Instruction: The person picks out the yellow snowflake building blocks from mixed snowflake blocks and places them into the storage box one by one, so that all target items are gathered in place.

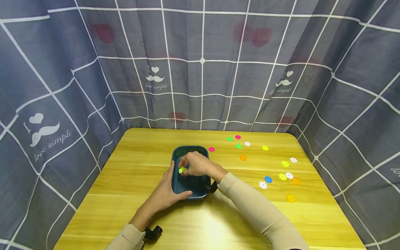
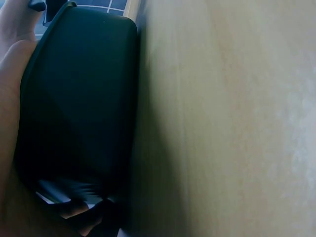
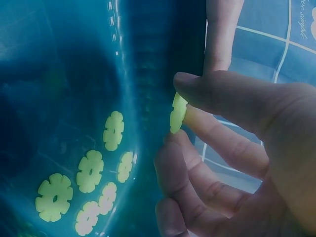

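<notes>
"Where's the piece being handled?"

"The yellow flower piece [image 1: 182, 170] is pinched in the fingers [image 3: 222, 138] of the right hand [image 1: 197, 164], thumb against one face; they are closed down to its thickness and hold it over the dish [image 1: 192, 198]."

"And what lies below those fingers?"

"More yellow pieces [image 3: 90, 171]. The wrist view shows a small cluster; some may be reflections in the shiny wall, I cannot tell. Yellow is the only colour I can make out in there."

"So how far along is it?"

"Part-way, I'd judge. Some yellow is in the dish, one piece is in the fingers, and three yellow ones [image 1: 282, 176] lie on the desk [image 1: 140, 146], off to the right of the fingers, among pink [image 1: 211, 149], green [image 1: 229, 139], white [image 1: 263, 185], orange [image 1: 291, 198] and blue [image 1: 268, 179] pieces."

"What are they like?"

"Thin and flat, with notched petals; those in the dish show a small centre hole. The dish is deep blue-green, glossy, probably plastic, a rectangle with rounded corners."

"Is the other hand busy?"

"The left hand [image 1: 167, 191] holds the dish, to the left of the pinching fingers: spread around the near-left corner, thumb over the near rim, fingers along the outer side."

"And further out?"

"The desk has a streaky wood grain; past it, beyond the fingers, hangs a creased grey-blue curtain [image 1: 187, 80] with a white grid."
</notes>
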The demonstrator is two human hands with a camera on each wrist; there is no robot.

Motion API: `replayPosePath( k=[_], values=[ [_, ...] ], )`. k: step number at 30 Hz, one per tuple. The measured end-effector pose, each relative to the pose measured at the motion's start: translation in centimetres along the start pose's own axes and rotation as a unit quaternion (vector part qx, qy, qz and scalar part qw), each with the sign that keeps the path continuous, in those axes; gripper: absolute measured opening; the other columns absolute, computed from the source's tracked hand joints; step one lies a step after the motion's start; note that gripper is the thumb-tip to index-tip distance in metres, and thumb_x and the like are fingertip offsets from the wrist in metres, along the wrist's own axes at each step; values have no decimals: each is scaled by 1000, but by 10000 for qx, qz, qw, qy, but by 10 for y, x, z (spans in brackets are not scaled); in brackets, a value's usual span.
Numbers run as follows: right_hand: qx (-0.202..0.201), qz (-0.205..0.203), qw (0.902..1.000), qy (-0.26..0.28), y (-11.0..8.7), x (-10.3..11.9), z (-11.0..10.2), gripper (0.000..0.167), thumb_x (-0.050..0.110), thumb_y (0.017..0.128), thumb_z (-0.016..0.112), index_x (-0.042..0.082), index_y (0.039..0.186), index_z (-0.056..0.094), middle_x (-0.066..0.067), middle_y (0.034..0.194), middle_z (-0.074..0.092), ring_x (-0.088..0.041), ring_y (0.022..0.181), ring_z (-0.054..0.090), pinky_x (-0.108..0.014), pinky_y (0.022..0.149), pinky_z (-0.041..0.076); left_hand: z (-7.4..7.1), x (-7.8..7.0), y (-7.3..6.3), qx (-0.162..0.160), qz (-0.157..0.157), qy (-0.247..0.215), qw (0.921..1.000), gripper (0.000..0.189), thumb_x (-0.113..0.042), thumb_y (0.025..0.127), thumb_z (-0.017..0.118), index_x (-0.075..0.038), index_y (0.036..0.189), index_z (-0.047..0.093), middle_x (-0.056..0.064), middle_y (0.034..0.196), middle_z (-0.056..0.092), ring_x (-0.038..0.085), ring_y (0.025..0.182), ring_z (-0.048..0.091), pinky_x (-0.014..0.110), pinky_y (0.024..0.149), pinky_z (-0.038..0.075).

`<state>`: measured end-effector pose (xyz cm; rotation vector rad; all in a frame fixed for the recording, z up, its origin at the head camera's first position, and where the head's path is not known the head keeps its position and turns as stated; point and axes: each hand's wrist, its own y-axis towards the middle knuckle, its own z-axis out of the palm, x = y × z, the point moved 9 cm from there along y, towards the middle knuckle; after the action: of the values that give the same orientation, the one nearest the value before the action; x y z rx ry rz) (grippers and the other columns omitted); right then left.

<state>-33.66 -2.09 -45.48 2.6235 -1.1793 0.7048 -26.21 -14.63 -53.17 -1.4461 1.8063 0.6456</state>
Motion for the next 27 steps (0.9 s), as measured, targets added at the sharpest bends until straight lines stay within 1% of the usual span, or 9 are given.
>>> replayPosePath(
  k=[7,12,17,23,26,27],
  values=[
    [23,-10,10000,87,0,0,1,28,22,99,97,14,125,90,-7,117,85,-23,110,78,-40,97,68,0,0,0,-17,-21,-10,10000,145,-63,94,93,-29,189,-11,20,197,10,55,174,37,79,134,39],
    [9,-24,10000,50,0,-1,2,28,22,99,96,14,124,90,-6,115,85,-21,107,76,-39,95,67,1,1,1,-33,-58,-5,10000,145,-62,94,94,-29,189,-11,20,197,12,54,173,39,78,135,39],
    [-5,-52,10000,63,-1,-1,1,28,22,100,96,14,126,90,-5,113,86,-24,111,78,-39,97,67,1,2,2,-49,-74,23,10000,146,-62,93,95,-29,189,-11,20,196,13,54,173,40,78,135,40],
    [-71,-132,9998,143,-3,-3,0,28,20,100,96,12,125,90,-9,116,87,-28,115,81,-39,98,67,0,0,2,-65,-95,41,9999,146,-62,93,95,-29,189,-11,20,196,15,54,171,42,77,133,42],
    [-64,-148,9997,172,-6,-2,-2,28,19,101,95,10,126,89,-12,119,88,-29,117,82,-41,100,68,0,0,2,-81,-56,42,9999,146,-61,93,95,-28,189,-10,21,195,16,54,170,44,77,132,43],
    [-67,-140,9997,176,-6,-3,-3,27,19,101,94,10,126,89,-12,120,88,-30,118,82,-41,100,69,0,0,2,-83,-74,15,9999,146,-61,92,95,-28,189,-10,20,195,16,53,170,44,76,133,43]
  ],
)
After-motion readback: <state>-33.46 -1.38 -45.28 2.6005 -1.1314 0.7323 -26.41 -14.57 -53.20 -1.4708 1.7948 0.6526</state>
